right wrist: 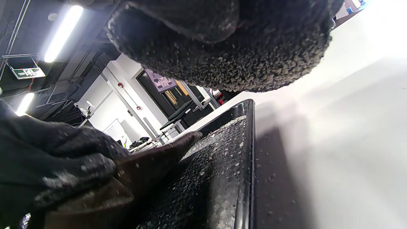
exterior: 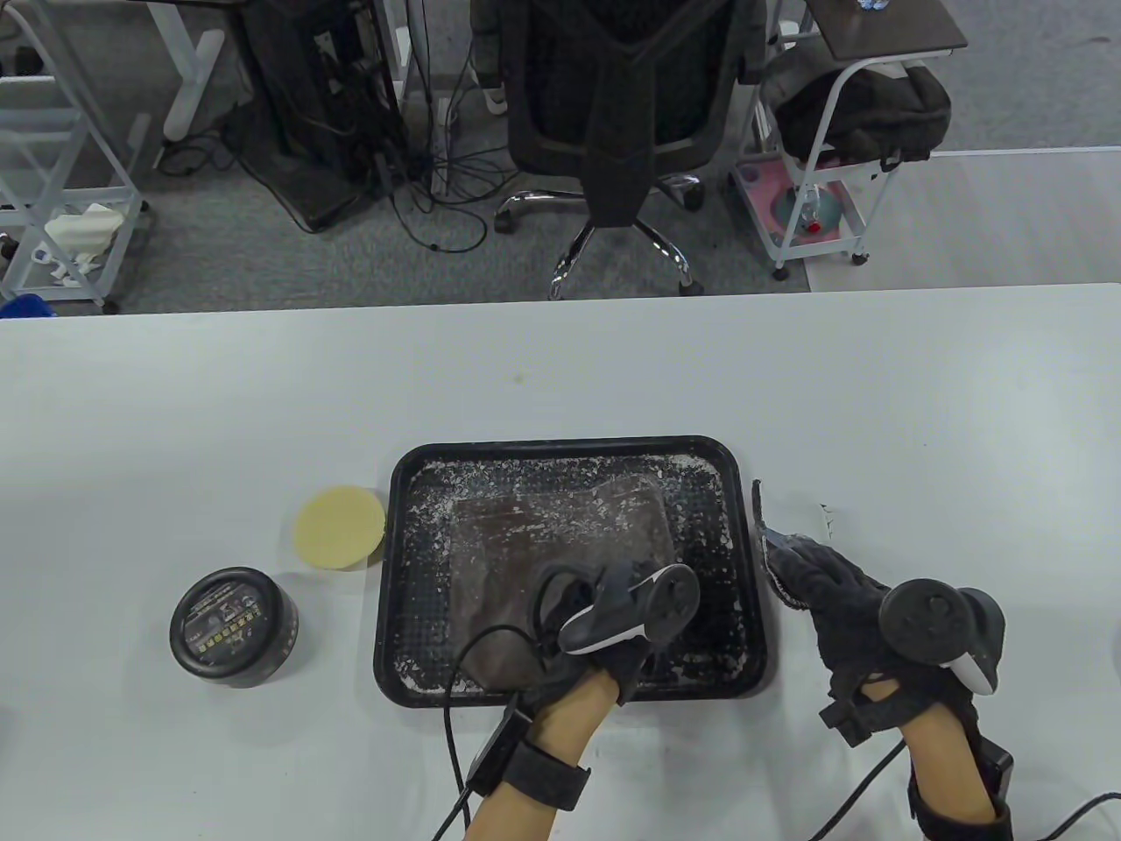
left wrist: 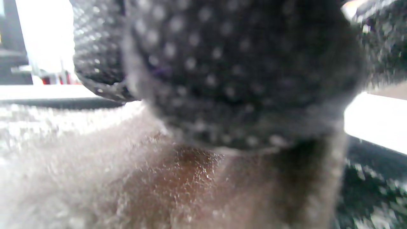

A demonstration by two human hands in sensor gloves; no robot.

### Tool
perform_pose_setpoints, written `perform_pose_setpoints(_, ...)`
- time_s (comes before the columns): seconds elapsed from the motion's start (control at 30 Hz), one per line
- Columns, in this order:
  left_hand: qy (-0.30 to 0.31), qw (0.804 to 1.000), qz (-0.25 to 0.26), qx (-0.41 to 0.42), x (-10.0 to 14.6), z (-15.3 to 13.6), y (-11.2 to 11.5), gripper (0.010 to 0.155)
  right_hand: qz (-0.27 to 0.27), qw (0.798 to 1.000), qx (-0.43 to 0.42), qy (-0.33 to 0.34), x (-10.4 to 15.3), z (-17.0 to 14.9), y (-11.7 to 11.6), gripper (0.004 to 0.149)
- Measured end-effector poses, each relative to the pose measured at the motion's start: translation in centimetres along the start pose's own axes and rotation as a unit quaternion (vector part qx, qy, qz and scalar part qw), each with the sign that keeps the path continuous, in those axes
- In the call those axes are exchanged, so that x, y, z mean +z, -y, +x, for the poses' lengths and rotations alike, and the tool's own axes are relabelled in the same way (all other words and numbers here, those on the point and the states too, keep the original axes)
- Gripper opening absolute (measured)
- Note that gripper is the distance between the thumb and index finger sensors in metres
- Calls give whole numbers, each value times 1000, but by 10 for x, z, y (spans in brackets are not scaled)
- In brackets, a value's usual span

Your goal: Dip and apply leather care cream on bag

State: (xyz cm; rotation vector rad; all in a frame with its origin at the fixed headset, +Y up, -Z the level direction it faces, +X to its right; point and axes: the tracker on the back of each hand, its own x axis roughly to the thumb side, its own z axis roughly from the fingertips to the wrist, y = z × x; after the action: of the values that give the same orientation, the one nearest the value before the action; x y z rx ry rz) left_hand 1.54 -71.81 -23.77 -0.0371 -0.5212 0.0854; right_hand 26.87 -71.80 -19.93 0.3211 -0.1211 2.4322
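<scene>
Office (swivel chair (exterior: pixel 613 131), cables (exterior: pixel 438 184)).

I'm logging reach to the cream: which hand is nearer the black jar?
Left. The left hand rests on the bag in the tray, right of the jar; the right hand is beyond the tray.

Print on cream jar lid (exterior: pixel 229 620) too small; no text legible.
</scene>
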Motion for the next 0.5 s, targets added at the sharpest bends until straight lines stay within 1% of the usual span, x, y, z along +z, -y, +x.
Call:
perform_pose_setpoints(0.1, 1, 999, 46, -14, 6, 0, -22, 46, -1, 1000, 1, 1, 0, -1, 0, 50)
perform_pose_setpoints(0.3, -1, 990, 136, 31, 20, -3, -59, 46, -4, 1000, -5, -4, 0, -2, 1, 50)
perform_pose_setpoints(0.5, 4, 979, 201, 47, 27, -3, -86, 46, -4, 1000, -5, -5, 0, -2, 1, 50)
